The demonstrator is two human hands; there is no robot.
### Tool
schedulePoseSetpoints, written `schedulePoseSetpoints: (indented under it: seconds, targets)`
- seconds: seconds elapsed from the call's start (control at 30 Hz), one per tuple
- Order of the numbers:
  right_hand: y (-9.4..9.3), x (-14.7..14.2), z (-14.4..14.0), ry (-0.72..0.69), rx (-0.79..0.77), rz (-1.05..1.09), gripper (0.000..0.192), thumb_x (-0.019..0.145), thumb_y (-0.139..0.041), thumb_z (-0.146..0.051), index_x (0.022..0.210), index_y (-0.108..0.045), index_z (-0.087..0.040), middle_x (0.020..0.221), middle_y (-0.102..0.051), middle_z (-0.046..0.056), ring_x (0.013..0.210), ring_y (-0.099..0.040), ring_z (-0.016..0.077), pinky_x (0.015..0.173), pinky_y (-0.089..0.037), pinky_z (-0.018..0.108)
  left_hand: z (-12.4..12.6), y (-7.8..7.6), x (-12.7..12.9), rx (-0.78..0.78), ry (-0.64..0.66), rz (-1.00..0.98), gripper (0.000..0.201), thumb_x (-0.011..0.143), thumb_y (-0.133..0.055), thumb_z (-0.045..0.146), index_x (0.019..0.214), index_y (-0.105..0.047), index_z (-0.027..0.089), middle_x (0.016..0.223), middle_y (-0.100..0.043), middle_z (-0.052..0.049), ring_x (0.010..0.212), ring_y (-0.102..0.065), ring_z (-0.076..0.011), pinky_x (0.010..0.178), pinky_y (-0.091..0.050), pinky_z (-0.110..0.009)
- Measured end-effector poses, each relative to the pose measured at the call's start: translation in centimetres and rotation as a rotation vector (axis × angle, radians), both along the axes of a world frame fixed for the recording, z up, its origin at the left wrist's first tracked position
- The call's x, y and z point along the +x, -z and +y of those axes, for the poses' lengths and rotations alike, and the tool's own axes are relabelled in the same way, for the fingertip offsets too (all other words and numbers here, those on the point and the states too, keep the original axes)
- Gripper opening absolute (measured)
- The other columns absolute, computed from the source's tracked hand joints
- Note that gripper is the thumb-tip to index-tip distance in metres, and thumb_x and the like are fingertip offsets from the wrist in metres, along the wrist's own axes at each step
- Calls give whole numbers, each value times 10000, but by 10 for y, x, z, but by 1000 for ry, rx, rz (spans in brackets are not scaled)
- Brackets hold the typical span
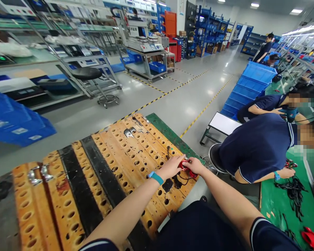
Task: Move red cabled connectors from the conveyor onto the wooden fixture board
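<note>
My left hand (170, 167) and my right hand (196, 166) meet at the near right corner of a wooden board (125, 153) with rows of round holes. Between them is a small glossy red part (183, 164), with the fingers of both hands closed on it. Its exact kind is partly hidden by my fingers. More red shows just under my right hand. A thin black cable (184, 182) loops below the hands on the board. Beside it lies a flat black piece (167, 185).
Shiny metal pieces (130, 132) lie farther up the board, and curved metal pieces (34, 176) at its left. A green surface (167, 134) borders the far side. Seated at right, a co-worker (253, 146) handles cables. Blue crates (251, 89) are stacked beyond a stool (216, 157).
</note>
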State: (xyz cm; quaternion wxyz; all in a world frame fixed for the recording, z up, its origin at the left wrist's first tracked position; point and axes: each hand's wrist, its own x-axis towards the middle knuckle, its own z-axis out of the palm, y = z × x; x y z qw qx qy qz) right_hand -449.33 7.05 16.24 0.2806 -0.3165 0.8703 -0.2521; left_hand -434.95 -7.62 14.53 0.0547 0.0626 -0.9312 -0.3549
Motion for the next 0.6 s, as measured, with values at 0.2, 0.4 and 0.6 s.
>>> schedulePoseSetpoints:
  seconds: [0.2, 0.4, 0.6]
  targets:
    - [15, 12, 11, 331, -50, 30, 413, 962, -571, -582, 847, -648, -194, 867, -736, 75, 826, -669, 219, 737, -447, 291, 15, 12, -24, -67, -52, -11, 458, 865, -737, 220, 1310, -631, 202, 1249, -703, -117, 1180, -649, -298, 1048, -500, -410]
    - [21, 16, 17, 626, -103, 12, 512, 1056, -283, -575, 904, -605, -207, 958, -746, 129, 882, -692, 249, 780, -490, 326, 39, 17, -21, -155, -271, -55, 398, 878, -744, 331, 1211, -606, 162, 1090, -728, -132, 999, -691, -331, 866, -510, -416]
    - [30, 30, 8, 747, -104, -22, 438, 1031, -365, -607, 956, -572, -229, 1034, -748, 113, 974, -706, 263, 819, -509, 336, 45, 21, -16, -228, -370, -77, 339, 895, -725, 460, 998, -600, 161, 866, -755, -131, 879, -718, -346, 855, -462, -440]
